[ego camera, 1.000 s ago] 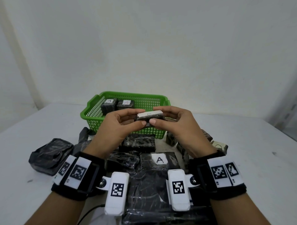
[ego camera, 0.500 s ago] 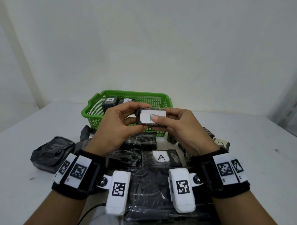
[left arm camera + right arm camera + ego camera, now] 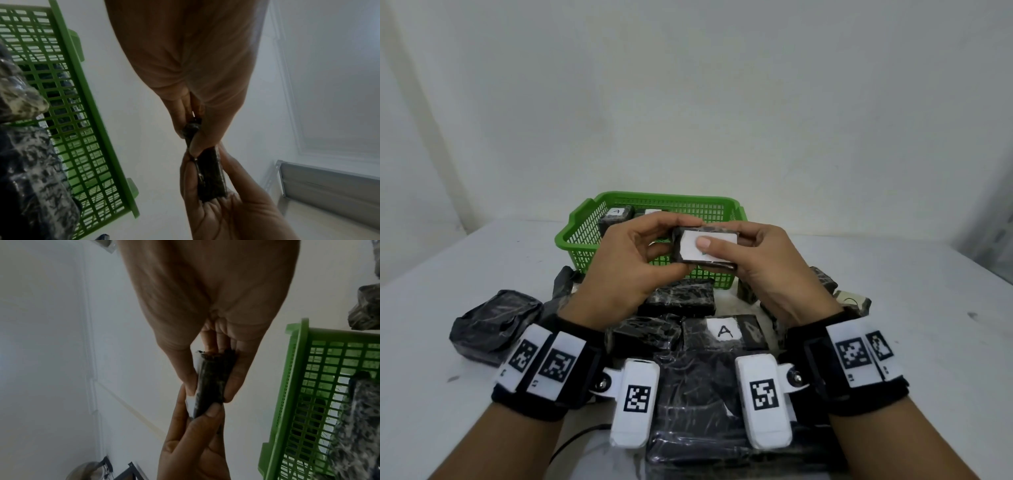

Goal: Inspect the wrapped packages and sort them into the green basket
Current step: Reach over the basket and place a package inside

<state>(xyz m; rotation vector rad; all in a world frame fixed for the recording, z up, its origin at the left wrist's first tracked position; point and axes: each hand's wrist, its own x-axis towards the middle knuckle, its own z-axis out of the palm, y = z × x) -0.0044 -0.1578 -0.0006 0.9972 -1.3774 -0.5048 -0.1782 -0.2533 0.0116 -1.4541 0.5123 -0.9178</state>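
Both hands hold one small black wrapped package [image 3: 705, 248] in the air, just in front of the green basket [image 3: 585, 236]. Its white label faces me and my right thumb lies across it. My left hand [image 3: 640, 253] pinches the package's left end; my right hand [image 3: 750, 253] grips its right end. The wrist views show the same package edge-on [image 3: 211, 175] [image 3: 209, 386] between the fingers of both hands. Inside the basket [image 3: 86, 129] [image 3: 292, 402] lie two black packages, one labelled A [image 3: 616, 214].
Several black wrapped packages lie on the white table [image 3: 448, 274] below my hands, one with an A label [image 3: 724, 331] and a crumpled one at the left [image 3: 494, 322]. A large flat black bundle [image 3: 698, 404] lies nearest me. A white wall stands behind the basket.
The package has been tilted so its white label now faces me, and my right thumb has slid onto the label. Both hands stay at its ends.
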